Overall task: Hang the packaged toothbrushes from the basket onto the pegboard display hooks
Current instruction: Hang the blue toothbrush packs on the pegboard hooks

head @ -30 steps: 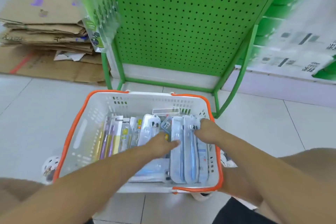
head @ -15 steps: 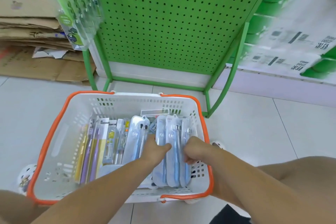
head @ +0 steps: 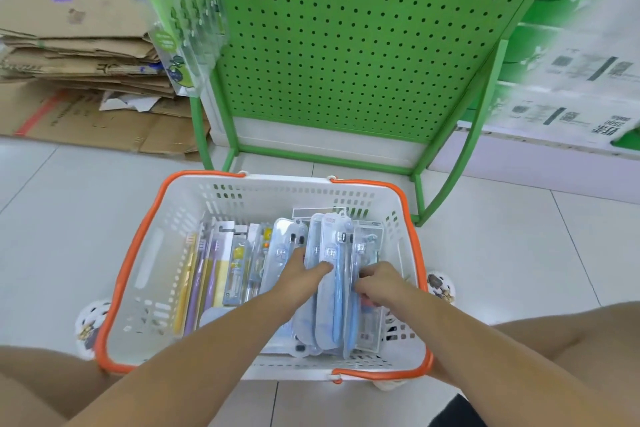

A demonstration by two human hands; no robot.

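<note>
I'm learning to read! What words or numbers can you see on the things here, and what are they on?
No text here reads for certain.
White cartons: large sideways printed characters and square codes, too blurred.
Blue toothbrush packs in the basket: small red label, too small.
Hanging green packs: round label, blurred.
Flattened cardboard: faint print, unreadable.

i see pale glossy floor tiles (head: 519, 253) with thin grout lines across the scene. at ten o'clock flattened cardboard boxes (head: 76, 55) lie stacked on the floor. at two o'clock sit blurred green and white printed cartons (head: 571, 80) on a lilac ledge (head: 519, 163).
</note>
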